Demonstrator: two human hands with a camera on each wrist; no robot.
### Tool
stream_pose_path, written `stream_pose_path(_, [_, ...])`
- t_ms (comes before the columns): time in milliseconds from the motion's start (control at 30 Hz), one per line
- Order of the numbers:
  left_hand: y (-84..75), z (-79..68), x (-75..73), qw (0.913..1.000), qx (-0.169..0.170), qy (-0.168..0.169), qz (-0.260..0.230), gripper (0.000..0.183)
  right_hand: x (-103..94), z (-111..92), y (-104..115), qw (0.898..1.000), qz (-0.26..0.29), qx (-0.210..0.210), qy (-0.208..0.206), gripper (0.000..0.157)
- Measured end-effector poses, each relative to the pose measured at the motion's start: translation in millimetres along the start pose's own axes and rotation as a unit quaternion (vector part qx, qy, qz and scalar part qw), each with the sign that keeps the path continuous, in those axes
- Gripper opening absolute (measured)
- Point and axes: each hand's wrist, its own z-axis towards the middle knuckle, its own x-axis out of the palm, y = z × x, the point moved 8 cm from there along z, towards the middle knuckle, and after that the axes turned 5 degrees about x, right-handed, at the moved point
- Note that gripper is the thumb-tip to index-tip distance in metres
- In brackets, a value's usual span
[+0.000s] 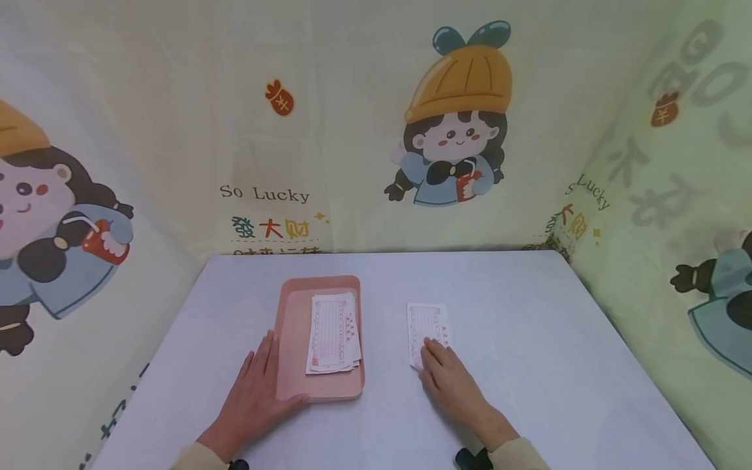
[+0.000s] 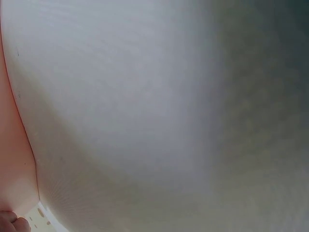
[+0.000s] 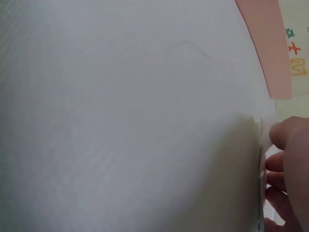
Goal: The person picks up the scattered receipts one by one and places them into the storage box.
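My left hand (image 1: 257, 386) lies along the left side of a shallow pink tray (image 1: 288, 313), fingers straight, thumb at its near edge. In the left wrist view the tray (image 2: 13, 145) shows large, with fingertips (image 2: 14, 223) beside it. Inside the tray sits a loose stack of white paper slips (image 1: 331, 333) with red printed lines. To the right, my right hand (image 1: 455, 384) holds more printed paper slips (image 1: 426, 320) on the table. Bent fingers (image 3: 275, 181) meet the paper in the right wrist view, and the thumb is at a raised corner.
A white table (image 1: 529, 326) bears everything. Its far edge meets a cloth backdrop (image 1: 352, 130) printed with cartoon figures and lettering, which continues along both sides. Black wrist straps (image 1: 472, 459) show at the near edge.
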Motion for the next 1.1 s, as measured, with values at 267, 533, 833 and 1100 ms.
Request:
stream_pose_path(267, [0.9, 0.1, 1.5, 1.0000, -0.003, 0.007, 0.002, 0.127, 3.0, 1.8, -1.4, 1.000, -0.017, 0.023, 0.007, 0.043])
stream_pose_path(533, [2.9, 1.4, 4.7, 0.9997, -0.013, 0.021, -0.001, 0.129, 1.9, 3.0, 0.1, 0.999, -0.043, 0.006, -0.006, 0.040])
stream_pose_path(833, [4.9, 1.9, 7.5, 0.9993, -0.018, 0.033, -0.004, 0.131, 1.7, 2.8, 1.2, 0.998, -0.050, -0.011, -0.026, 0.040])
stream_pose_path(1100, [3.5, 1.7, 5.8, 0.9995, -0.016, 0.026, -0.007, 0.130, 2.1, 3.1, 2.2, 0.998, -0.056, -0.016, -0.031, 0.046])
